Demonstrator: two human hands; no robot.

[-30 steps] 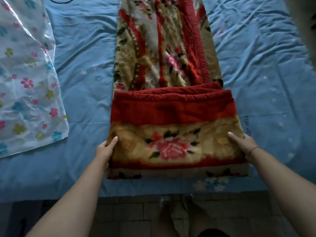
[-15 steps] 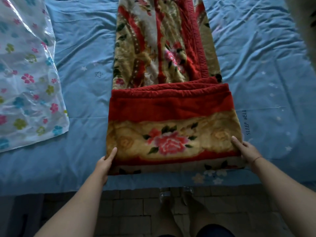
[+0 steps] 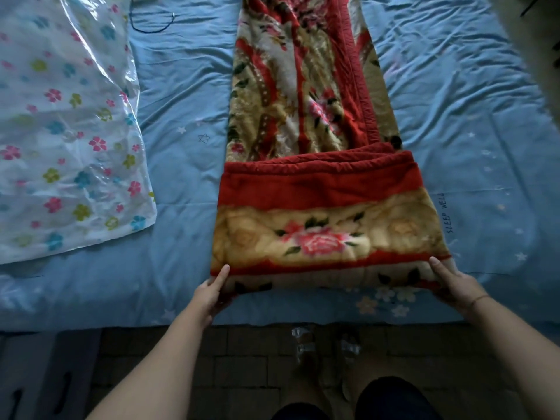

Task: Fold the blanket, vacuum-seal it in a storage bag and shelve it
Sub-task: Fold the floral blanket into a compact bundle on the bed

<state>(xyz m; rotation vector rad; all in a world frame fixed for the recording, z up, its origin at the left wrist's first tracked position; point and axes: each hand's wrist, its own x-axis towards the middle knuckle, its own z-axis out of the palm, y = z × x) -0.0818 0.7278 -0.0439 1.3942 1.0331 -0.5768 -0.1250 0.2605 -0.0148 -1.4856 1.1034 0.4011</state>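
Observation:
A red and gold floral blanket point(image 3: 318, 207) lies as a long narrow strip on the blue bed, its near end folded over once into a thick band. My left hand point(image 3: 209, 294) grips the near left corner of that fold, thumb on top and fingers tucked under. At the near right corner my right hand point(image 3: 454, 286) holds the fold the same way. A clear storage bag point(image 3: 60, 140) printed with small coloured flowers lies flat on the bed to the left, apart from the blanket.
The blue bedsheet point(image 3: 472, 122) covers the whole bed, whose near edge point(image 3: 272, 322) runs just behind my hands. A dark cord point(image 3: 151, 24) lies at the far left of the sheet. Below is a brick-patterned floor point(image 3: 169, 374) with my legs and sandalled feet.
Both hands have slid back along the sides of the folded band to its near corners, and their fingers now reach under the edge. The blanket's fold has stayed in place.

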